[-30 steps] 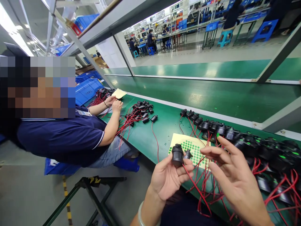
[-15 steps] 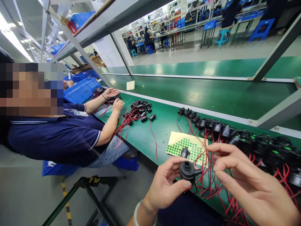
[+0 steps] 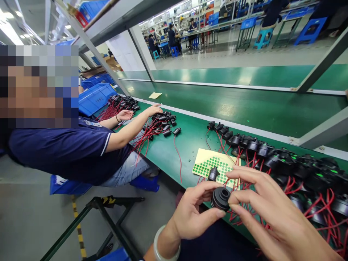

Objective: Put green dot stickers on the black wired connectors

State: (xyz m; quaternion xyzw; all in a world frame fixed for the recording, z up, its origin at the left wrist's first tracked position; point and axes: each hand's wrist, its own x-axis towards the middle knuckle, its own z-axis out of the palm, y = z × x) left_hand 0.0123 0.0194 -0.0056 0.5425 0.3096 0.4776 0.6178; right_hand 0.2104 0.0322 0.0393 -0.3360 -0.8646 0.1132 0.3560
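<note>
In my left hand [image 3: 194, 210] is a small black pump [image 3: 219, 198], a round body with a hollow top inlet, clasped between thumb and fingers. My right hand [image 3: 269, 206] has its thumb and fingertips closed at the right side of this pump, where its side spout is hidden behind them. Just beyond lies a yellow sheet of green dot stickers [image 3: 202, 159], with another black pump [image 3: 213, 174] standing on it. Red wires run beneath my right hand.
A long row of black pumps [image 3: 263, 150] with tangled red wires lines the right side of the green bench [image 3: 190, 127], some bearing green dots. At left, a co-worker's arm [image 3: 127, 132] reaches to a pump pile [image 3: 165, 121]. A metal post [image 3: 318, 61] rises at right.
My right hand has moved left onto the pump's side. The pump has tilted and turned in my left hand. The co-worker's hand has reached over the pump pile.
</note>
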